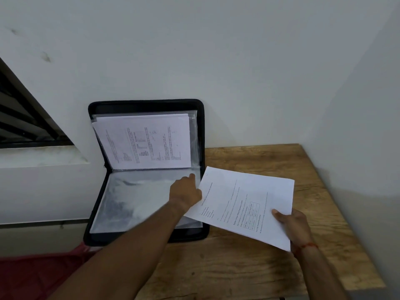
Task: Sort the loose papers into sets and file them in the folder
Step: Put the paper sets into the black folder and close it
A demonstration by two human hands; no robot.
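Note:
A black zip folder (201,135) lies open at the left end of the wooden table, its upper half leaning on the wall. A printed sheet (145,141) sits in a clear sleeve of the upright half. An empty clear sleeve (134,198) covers the flat half. My left hand (186,191) reaches to that sleeve's right edge, and its fingertips are hidden behind the paper I hold. My right hand (292,224) grips a set of printed papers (244,204) by the near right corner, held just above the table beside the folder.
The wooden table (249,267) ends at right and front edges and butts against white walls at the back. A window with dark bars (23,118) is at the left. Red fabric (36,276) lies below the folder's left side.

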